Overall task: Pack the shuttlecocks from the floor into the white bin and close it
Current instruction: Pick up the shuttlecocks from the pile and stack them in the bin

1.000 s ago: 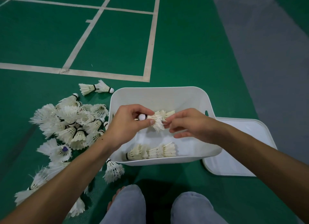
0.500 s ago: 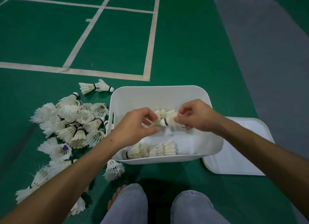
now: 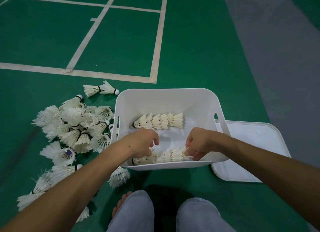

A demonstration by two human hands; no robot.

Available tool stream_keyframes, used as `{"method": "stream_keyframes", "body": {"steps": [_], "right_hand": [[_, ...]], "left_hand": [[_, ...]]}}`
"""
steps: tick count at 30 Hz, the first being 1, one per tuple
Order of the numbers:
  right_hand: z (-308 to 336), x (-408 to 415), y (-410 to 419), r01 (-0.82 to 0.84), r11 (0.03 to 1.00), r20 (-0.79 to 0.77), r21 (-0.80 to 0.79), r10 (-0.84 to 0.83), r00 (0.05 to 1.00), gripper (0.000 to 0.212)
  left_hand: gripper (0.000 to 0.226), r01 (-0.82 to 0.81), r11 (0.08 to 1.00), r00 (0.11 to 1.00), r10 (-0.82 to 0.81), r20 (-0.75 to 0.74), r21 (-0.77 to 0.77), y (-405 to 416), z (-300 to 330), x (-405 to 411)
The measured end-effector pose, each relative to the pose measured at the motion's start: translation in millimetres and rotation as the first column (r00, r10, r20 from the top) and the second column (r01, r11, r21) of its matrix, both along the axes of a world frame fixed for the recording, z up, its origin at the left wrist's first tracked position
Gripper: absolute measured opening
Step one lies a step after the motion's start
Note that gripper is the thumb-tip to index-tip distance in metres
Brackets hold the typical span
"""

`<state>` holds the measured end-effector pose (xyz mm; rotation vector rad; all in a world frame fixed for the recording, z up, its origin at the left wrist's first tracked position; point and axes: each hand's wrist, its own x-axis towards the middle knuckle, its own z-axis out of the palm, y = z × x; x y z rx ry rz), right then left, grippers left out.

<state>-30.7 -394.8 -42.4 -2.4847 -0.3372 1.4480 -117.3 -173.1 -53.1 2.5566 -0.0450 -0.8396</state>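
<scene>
The white bin (image 3: 164, 91) stands open on the green floor in front of me. Inside it lie two rows of nested shuttlecocks, a far row (image 3: 159, 121) and a near row (image 3: 162, 157). My right hand (image 3: 199, 141) reaches into the bin and pinches the feather end of the near row. My left hand (image 3: 142, 142) hangs over the left part of that row with its fingers curled down; its contact with the row is hidden. A pile of loose shuttlecocks (image 3: 78, 127) lies on the floor left of the bin.
The bin's white lid (image 3: 259, 145) lies flat on the floor against the bin's right side. One shuttlecock (image 3: 119, 177) sits by the bin's front left corner, and a nested pair (image 3: 100, 89) lies behind the pile. My knees (image 3: 135, 214) are below the bin.
The stack that both hands held in the air now lies in the bin as the far row. Both hands have dropped to the near row.
</scene>
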Motion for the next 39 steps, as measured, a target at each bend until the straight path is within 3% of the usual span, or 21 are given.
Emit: {"method": "stream_keyframes", "body": {"steps": [5, 9, 13, 16, 21, 24, 29, 35, 39], "right_hand": [[-9.8, -7.6, 7.6, 0.186, 0.978, -0.167, -0.093, -0.199, 0.966, 0.010], [-12.3, -5.4, 5.5, 0.157, 0.981, -0.119, -0.118, -0.171, 0.978, 0.028], [7.6, -4.5, 2.0, 0.063, 0.995, 0.039, -0.075, -0.060, 0.997, 0.030], [28.5, -7.9, 2.0, -0.082, 0.995, 0.311, -0.057, 0.095, 0.946, 0.029], [73.1, -25.3, 20.1, -0.168, 0.949, 0.511, 0.266, 0.009, 0.860, 0.011], [89.3, -38.1, 43.0, -0.263, 0.865, 0.550, 0.428, -0.019, 0.835, 0.009], [108.3, -49.3, 92.3, -0.414, 0.732, 0.589, 0.541, 0.022, 0.808, 0.009], [111.7, -37.7, 168.4, -0.641, 0.616, 0.695, 0.458, 0.201, 0.690, 0.010], [102.2, -15.3, 219.0, -0.739, 0.597, 0.707, 0.311, 0.375, 0.600, 0.010]], "left_hand": [[0.040, -0.008, 1.000, 1.000, 0.008, -0.009, -0.007, 1.8, -0.7, -2.0], [0.037, -0.019, 0.999, 1.000, 0.020, 0.014, -0.035, 3.4, 10.8, -4.9], [0.028, -0.136, 0.971, 0.967, 0.173, 0.188, -0.195, 8.5, 39.3, -18.5], [0.021, -0.206, 0.880, 0.879, 0.359, 0.315, -0.427, 20.4, 65.0, -39.3], [0.015, -0.400, 0.689, 0.627, 0.687, 0.369, -0.604, 57.2, 76.6, -95.3], [0.012, -0.527, 0.655, 0.554, 0.748, 0.365, -0.541, 84.2, 57.4, -125.3], [0.016, -0.634, 0.657, 0.562, 0.754, 0.341, -0.408, 105.9, 14.0, -160.2], [0.050, -0.704, 0.671, 0.564, 0.728, 0.390, -0.233, 115.0, -19.3, -153.2], [0.060, -0.713, 0.698, 0.578, 0.637, 0.509, -0.064, 116.4, -34.2, -127.5]]}}
